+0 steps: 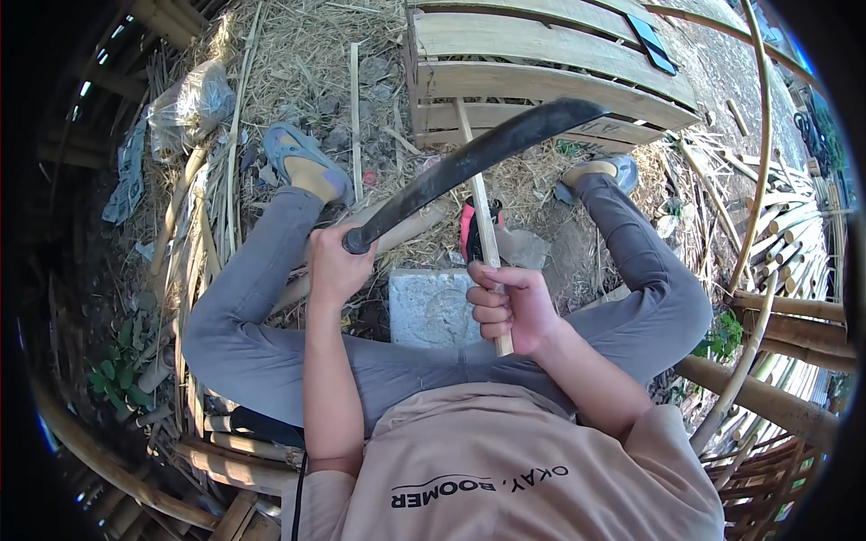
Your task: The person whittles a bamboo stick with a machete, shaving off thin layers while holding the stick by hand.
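Tan cloth of a printed T-shirt (541,451) fills the lower edge, nearest the view, with grey trousers (262,261) spread wide beyond it. Between the knees, a slender pale slat (488,236), bamboo or wood, slopes up and away, its near end just above the lap and its far end in front of the slatted wooden crate (532,79). Fingers of the right hand (523,311) curl around it near the lower end, thumb along the side. Clenched on the handle, the left hand (336,269) holds a machete (442,178), whose dark blade crosses above the slat; whether they touch, I cannot tell.

Judging by its straight, squared edges, splitting to width looks done; no notch or fresh cut is evident, and how much trimming is left cannot be told. Just beside the near end sits a pale stone block (424,307), and a pink-and-black object (468,232) lies behind the slat. Farther out, a similar strip (355,113) lies on the straw, perhaps more stock or a finished piece, with cut bamboo poles (787,225) stacked at right.
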`<state>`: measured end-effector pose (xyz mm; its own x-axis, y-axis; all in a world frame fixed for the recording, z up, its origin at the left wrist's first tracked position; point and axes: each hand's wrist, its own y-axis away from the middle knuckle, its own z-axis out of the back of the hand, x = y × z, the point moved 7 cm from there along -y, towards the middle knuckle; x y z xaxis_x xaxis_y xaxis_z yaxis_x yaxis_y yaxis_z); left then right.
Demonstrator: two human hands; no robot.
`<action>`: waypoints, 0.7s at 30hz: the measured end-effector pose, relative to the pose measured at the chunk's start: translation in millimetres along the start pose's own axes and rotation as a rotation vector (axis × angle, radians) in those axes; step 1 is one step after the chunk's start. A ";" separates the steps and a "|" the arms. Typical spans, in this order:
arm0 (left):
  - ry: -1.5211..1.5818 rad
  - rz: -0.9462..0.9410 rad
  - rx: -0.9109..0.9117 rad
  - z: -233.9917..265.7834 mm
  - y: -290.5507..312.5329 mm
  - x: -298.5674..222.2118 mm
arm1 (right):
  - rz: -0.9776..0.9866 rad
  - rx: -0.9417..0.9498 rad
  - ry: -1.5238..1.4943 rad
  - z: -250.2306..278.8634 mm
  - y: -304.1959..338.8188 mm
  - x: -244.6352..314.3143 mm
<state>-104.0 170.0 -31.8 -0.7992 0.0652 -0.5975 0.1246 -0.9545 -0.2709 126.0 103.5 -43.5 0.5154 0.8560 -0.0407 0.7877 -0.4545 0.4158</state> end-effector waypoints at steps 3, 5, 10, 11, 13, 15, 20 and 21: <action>0.105 0.048 0.244 -35.3 2.8 -11.0 | 0.046 0.029 -0.005 1.5 -7.8 -10.9; 0.078 -0.010 0.408 -55.0 8.2 -19.3 | 0.072 0.032 0.016 9.4 -8.3 -12.8; 0.101 -0.013 0.485 -68.0 4.5 -21.6 | 0.023 0.014 0.002 3.4 -5.8 -17.2; 0.107 -0.013 0.499 -70.2 4.5 -22.5 | -0.029 -0.028 -0.020 4.0 -4.5 -20.7; 0.113 -0.013 0.518 -73.9 3.2 -26.2 | 0.019 -0.065 -0.012 11.5 -1.9 -17.4; 0.091 -0.057 0.567 -80.8 2.3 -34.1 | 0.069 -0.105 -0.004 19.4 -1.1 -13.7; 0.157 -0.044 0.558 -99.3 1.6 -22.7 | 0.016 -0.140 0.196 21.5 -7.0 -18.8; 0.161 -0.039 0.556 -101.8 1.3 -19.7 | 0.013 -0.143 0.196 19.6 -7.7 -19.2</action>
<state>-28.3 197.1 -97.3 -0.6918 0.1057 -0.7143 -0.2661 -0.9569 0.1160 116.7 85.8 -63.7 0.4393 0.8879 0.1365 0.7183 -0.4384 0.5402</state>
